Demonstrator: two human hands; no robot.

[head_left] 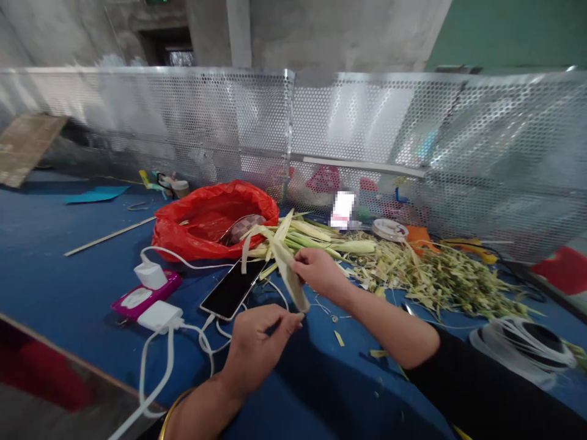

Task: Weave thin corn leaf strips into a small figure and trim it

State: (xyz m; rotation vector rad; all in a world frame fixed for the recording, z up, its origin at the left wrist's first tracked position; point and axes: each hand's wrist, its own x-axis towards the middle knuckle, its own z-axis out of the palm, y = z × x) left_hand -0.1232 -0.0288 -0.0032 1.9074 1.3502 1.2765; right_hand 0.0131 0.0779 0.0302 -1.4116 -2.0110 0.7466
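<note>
A long pale husk leaf (pixel 290 280) stretches between my two hands above the blue table. My left hand (pixel 260 342) pinches its lower end between thumb and fingers. Higher up, my right hand (pixel 318 272) grips the leaf's edge, fingers closed. The leaf's far end folds over and hangs down to the left. Behind it lies a pile of pale green husk leaves (pixel 321 235). A black smartphone (pixel 235 288) rests on the table just beyond my left hand.
A red plastic bag (pixel 183 235) stands open at the back. To the left are a magenta power strip (pixel 137 304) with white chargers and cables. Dried plant scraps (pixel 458 278) and a coil of clear line (pixel 523 348) lie right. A perforated metal screen (pixel 206 116) runs behind.
</note>
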